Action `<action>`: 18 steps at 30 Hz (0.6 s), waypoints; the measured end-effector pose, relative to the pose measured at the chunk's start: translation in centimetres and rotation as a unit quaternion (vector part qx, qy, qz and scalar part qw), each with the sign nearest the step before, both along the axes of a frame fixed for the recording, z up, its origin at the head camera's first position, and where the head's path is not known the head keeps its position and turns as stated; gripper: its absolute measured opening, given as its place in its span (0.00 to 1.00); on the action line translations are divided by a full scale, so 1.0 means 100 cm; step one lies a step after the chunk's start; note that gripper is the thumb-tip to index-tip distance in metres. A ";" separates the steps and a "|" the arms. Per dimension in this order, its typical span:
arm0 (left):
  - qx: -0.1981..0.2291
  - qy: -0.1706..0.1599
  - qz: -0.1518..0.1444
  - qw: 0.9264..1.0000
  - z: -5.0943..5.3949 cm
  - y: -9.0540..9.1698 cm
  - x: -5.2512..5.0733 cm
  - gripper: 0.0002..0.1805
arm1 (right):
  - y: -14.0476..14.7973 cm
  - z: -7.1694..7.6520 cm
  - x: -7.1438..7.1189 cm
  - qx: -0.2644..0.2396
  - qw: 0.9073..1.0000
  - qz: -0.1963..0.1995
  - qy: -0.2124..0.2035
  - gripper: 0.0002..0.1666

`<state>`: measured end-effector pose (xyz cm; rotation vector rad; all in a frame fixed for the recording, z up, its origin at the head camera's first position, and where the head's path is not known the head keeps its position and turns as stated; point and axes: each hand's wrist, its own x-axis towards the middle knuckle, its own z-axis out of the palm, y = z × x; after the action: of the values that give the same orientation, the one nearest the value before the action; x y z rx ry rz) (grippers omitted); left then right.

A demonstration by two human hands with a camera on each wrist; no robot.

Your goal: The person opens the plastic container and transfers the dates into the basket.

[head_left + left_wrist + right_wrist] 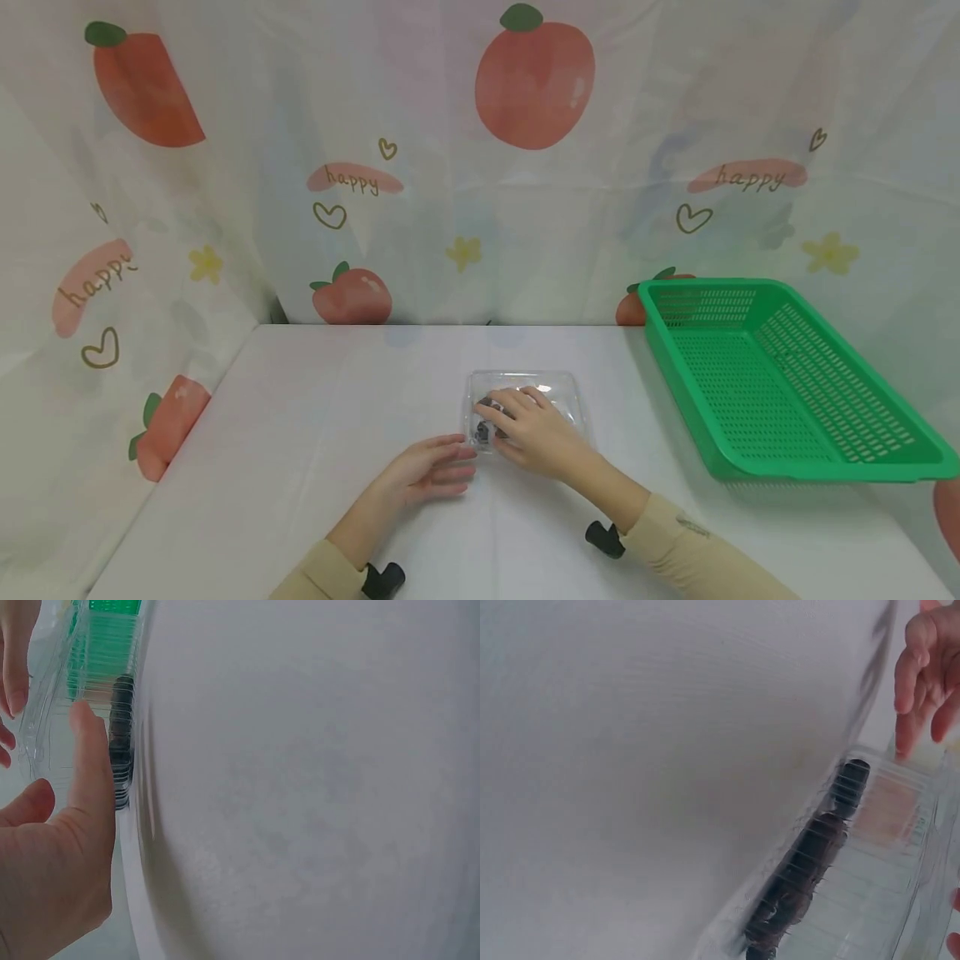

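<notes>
A clear plastic container (564,390) lies on the white table, with dark, elongated items (799,877) along one side of it. My right hand (536,433) reaches over its left half, fingers spread and slightly bent, partly hiding the dark items; whether the fingertips touch them is unclear. In the left wrist view, fingers of the right hand (15,656) hang above the container (52,735). Close to the container's near left corner is my left hand (431,473), fingers loosely extended and holding nothing; the right wrist view shows this left hand (934,671) beyond the container's end.
A green perforated basket (720,458) stands at the right side of the table (300,433). Behind and to the left hangs a pale curtain (435,108) printed with fruit, hearts and flowers. Dark wrist-worn devices show at both sleeves.
</notes>
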<state>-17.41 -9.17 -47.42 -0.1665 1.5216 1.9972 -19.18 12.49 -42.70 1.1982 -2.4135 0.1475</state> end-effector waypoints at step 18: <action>0.010 -0.003 -0.015 1.000 -0.002 0.006 0.001 0.25 | -0.014 -0.007 0.000 0.057 0.997 0.031 0.032 0.23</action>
<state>-17.28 -8.61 -47.65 -0.1404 1.4910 1.9864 -19.20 11.10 -43.42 1.3077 -2.3582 -0.0111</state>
